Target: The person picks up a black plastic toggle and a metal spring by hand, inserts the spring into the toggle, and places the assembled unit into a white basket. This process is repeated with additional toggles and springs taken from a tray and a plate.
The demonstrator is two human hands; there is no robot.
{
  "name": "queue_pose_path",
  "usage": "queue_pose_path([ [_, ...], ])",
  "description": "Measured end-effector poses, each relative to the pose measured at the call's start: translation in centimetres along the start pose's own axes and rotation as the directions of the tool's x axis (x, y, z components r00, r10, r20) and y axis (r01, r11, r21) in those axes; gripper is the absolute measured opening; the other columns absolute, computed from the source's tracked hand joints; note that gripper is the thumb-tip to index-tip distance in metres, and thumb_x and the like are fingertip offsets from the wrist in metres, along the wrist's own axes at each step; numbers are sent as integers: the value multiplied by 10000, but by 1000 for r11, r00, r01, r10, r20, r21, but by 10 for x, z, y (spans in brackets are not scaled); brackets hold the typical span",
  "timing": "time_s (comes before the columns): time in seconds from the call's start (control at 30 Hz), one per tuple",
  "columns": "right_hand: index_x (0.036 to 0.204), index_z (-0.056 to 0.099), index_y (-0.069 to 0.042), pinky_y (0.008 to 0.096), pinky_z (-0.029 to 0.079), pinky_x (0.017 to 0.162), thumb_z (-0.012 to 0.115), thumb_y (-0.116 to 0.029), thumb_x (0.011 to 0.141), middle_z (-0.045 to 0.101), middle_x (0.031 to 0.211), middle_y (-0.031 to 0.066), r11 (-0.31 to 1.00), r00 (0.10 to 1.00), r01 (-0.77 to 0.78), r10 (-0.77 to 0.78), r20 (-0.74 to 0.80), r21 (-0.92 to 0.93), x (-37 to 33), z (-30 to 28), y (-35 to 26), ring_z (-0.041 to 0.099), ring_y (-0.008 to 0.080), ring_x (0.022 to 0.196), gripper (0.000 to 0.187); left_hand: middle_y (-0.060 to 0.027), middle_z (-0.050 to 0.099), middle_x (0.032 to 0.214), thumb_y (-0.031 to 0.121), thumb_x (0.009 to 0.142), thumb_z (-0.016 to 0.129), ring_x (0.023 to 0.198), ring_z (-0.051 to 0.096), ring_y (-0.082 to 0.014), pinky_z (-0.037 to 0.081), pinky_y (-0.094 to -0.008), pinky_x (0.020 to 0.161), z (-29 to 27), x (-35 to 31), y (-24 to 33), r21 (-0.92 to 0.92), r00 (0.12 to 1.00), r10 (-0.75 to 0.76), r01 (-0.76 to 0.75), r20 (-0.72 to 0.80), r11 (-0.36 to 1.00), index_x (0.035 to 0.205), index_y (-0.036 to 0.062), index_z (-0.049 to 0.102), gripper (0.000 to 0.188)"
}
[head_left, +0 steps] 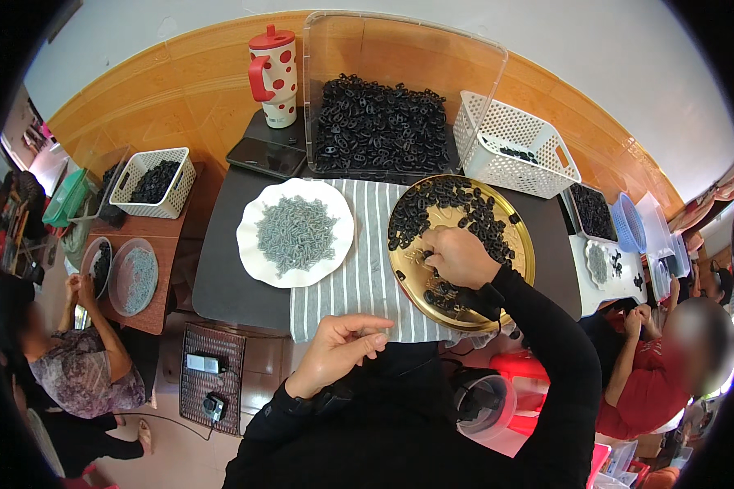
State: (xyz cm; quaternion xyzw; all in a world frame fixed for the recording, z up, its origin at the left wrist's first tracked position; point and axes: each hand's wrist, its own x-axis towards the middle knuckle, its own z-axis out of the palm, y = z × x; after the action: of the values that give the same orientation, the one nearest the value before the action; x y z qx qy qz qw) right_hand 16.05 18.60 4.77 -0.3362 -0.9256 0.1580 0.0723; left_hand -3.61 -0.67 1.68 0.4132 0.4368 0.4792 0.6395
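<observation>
Fingers of my right hand (466, 257) bend among black pieces (410, 218) on the golden tray (408, 267); picking seems to be the step, and it calls for a careful pinch. This hand hides its fingertips, so I cannot tell if they grip one. My left hand (336, 352) is half open, with nothing visible in it.

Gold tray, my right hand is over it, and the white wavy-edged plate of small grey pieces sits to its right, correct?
Not quite: the white wavy-edged plate of small grey pieces sits to the left of the gold tray, as the head view shows. Your right hand is over the tray.
</observation>
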Motion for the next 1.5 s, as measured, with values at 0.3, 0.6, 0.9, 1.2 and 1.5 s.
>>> queue_pose_path([
  [0.3, 831, 568, -21, 389, 446, 544, 642, -10, 691, 516, 751, 132, 953, 942, 299, -289, -172, 37, -56, -10, -78, 565, 325, 660, 159, -53, 634, 919, 33, 893, 624, 755, 587, -83, 480, -196, 594, 27, 9, -10, -289, 972, 171, -211, -160, 934, 1138, 6, 644, 247],
  [0.6, 826, 539, 4, 419, 465, 598, 599, -45, 738, 497, 754, 148, 931, 931, 326, -287, -225, 165, -65, 3, -78, 554, 334, 682, 118, -68, 597, 952, -101, 823, 630, 798, 572, -99, 479, -211, 685, 26, 8, -16, -199, 929, 319, -354, -186, 914, 1049, -30, 661, 240],
  [0.9, 834, 654, -16, 426, 475, 630, 624, -64, 749, 543, 771, 169, 996, 977, -21, 1, -212, -92, -39, 13, -12, 586, 357, 727, 101, -129, 596, 846, -105, 766, 596, 685, 589, -221, 460, -289, 611, -8, 21, -9, 610, 771, 576, -325, -272, 723, 975, -41, 638, 223],
  [1.2, 747, 603, -19, 439, 470, 645, 680, -123, 729, 583, 778, 168, 994, 978, -104, 108, -176, 32, -32, 17, 4, 592, 367, 722, 131, -125, 560, 813, -19, 716, 666, 805, 526, -318, 436, -405, 684, 3, 31, -2, 938, 678, 721, -139, -145, 319, 893, -6, 675, 179],
  [1.5, 774, 531, 8, 435, 454, 627, 692, -94, 739, 585, 757, 189, 992, 980, -100, 112, -166, 80, -30, 17, -1, 595, 378, 728, 193, -117, 499, 764, 5, 706, 648, 759, 471, -295, 409, -374, 659, 21, 44, -9, 966, 730, 683, -199, 32, 167, 753, -3, 625, 53],
])
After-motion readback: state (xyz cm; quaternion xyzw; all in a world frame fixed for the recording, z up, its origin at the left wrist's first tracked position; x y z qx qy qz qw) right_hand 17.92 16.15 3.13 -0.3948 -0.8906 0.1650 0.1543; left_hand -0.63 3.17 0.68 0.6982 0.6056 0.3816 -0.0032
